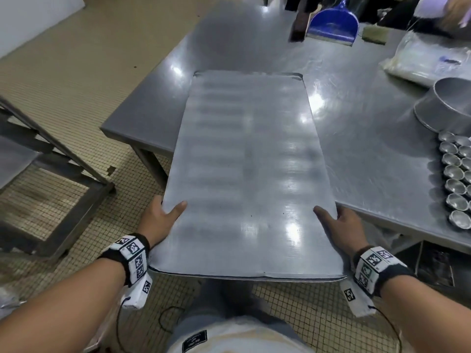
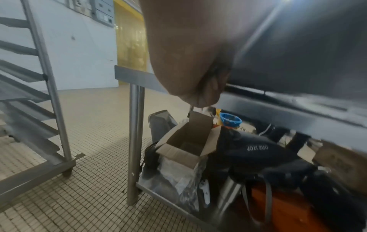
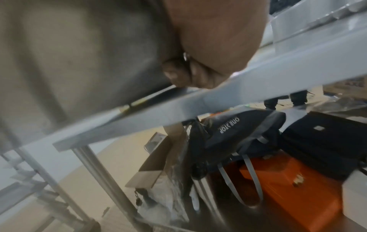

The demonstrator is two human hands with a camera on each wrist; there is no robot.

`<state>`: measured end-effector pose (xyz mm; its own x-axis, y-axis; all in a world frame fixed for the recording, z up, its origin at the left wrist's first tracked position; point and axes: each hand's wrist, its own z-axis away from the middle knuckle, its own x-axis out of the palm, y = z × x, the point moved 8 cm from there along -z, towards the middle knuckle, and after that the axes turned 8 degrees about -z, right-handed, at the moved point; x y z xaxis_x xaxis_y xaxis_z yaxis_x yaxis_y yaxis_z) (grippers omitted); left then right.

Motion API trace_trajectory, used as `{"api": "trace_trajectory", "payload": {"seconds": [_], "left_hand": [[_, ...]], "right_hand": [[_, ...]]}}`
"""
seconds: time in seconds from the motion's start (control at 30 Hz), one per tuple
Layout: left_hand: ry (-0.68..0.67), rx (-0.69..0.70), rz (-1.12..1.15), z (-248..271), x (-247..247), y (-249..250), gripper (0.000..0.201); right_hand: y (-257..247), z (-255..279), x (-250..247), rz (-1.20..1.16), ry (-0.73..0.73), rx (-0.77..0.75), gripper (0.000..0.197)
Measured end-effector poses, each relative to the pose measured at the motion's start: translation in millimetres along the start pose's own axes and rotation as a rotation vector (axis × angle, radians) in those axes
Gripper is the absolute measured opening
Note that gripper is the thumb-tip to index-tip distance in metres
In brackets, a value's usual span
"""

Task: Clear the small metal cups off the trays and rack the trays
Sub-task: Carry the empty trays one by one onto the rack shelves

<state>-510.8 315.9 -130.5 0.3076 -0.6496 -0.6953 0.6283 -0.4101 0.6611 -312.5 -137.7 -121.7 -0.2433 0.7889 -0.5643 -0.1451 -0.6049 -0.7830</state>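
We hold a bare metal tray (image 1: 244, 174) by its two long edges near the end closest to us: our left hand (image 1: 159, 220) and right hand (image 1: 341, 225) each have the grip closed on an edge, thumb on top and fingers beneath. The tray's far end lies over the steel bench (image 1: 356, 118), while its near end juts past the bench edge above the tiled floor (image 1: 76, 72). The small metal cups (image 1: 456, 174) stand in rows on the bench at right, well apart from the tray, beside a round pan (image 1: 443, 105); the rack (image 1: 51, 154) stands at left.
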Motion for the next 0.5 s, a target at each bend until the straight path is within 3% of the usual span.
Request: {"api": "trace_trajectory", "payload": {"seconds": [0.13,0.3,0.5], "left_hand": [[0.011,-0.005,0.053,-10,-22,15,0.047],[0.085,0.028,0.161,-11,-48,25,0.035],[0.176,0.095,0.217,-40,-101,39,0.035]], "right_hand": [[-36,-14,-14,0.06,0.042,-0.047,0.071],[-80,-23,-20,-0.005,0.095,-0.122,0.069],[-151,-44,-14,-0.005,0.098,-0.232,0.063]]}}
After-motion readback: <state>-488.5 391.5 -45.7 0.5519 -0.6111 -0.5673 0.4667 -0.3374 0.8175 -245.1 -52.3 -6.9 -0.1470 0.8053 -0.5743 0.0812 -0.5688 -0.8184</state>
